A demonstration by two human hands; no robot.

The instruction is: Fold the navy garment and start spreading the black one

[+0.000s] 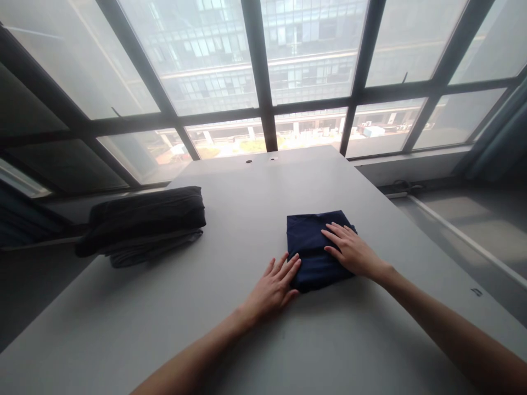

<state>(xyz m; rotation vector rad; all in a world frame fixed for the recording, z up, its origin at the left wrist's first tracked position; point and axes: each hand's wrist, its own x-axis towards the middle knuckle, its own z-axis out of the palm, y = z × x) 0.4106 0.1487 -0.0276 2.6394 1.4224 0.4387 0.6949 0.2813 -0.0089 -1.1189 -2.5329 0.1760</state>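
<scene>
A dark navy folded garment, squarish and flat, lies on the white table right of the middle. What kind of garment it is, I cannot tell. My left hand rests at its lower left corner, fingers spread, fingertips touching the cloth's edge. On the garment's right side lies my right hand, palm down with fingers stretched out over the fabric. Neither hand grips the cloth.
Toward the table's left edge sits a stack of folded dark clothes, black above and greyish below. Large windows with a dark frame stand beyond the table's far end. A small dark mark shows near the right edge.
</scene>
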